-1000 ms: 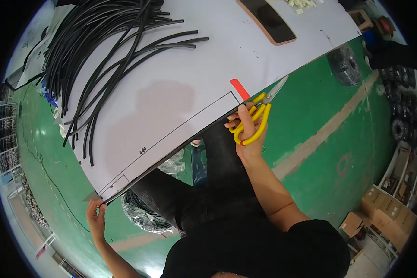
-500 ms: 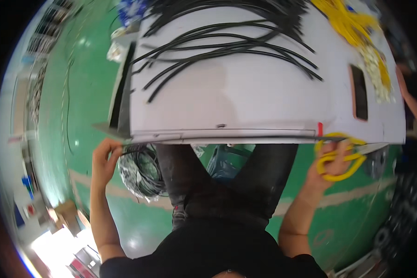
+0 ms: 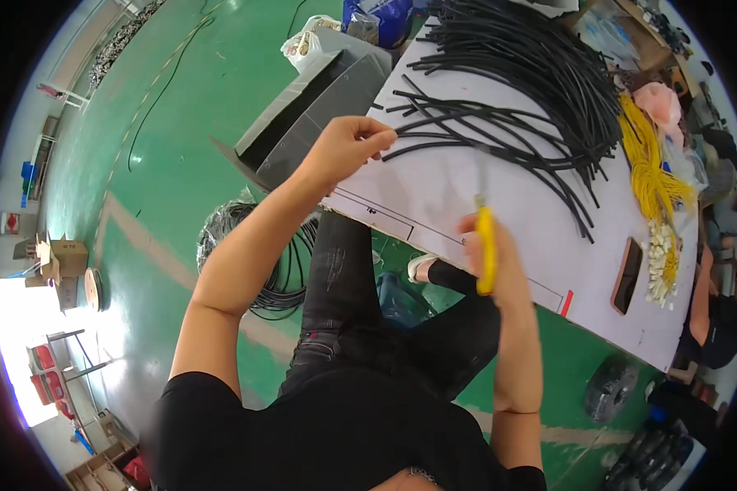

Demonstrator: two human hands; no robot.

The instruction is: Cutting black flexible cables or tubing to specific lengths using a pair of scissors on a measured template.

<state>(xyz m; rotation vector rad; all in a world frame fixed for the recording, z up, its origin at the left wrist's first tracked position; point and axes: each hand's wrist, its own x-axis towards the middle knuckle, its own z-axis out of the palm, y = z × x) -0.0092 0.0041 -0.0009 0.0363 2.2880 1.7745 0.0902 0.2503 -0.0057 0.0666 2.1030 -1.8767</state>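
Observation:
My left hand (image 3: 348, 151) is over the table's left edge, thumb and fingertips pinched at the end of a black cable (image 3: 434, 131). That cable runs into a small loose group of cut black cables lying across the white tabletop (image 3: 450, 192). In my right hand (image 3: 504, 262), above the near part of the table, is a pair of yellow-handled scissors (image 3: 486, 250). Its blades point away from me and are smeared by motion. Behind the loose group lies a thick pile of similar black cables (image 3: 540, 74).
Black lines and a red mark (image 3: 567, 303) run along the near table edge. To the right lie a phone (image 3: 627, 277) and a yellow cable bundle (image 3: 651, 159); a co-worker's arm (image 3: 702, 286) is beyond. A grey box (image 3: 311, 110) adjoins the left edge. Coiled black cable (image 3: 282, 303) lies below.
Both hands have left the near edge, where a black cable was stretched between them. My left hand moved up to the loose cables; my right hand moved inward with the scissors. The view has turned.

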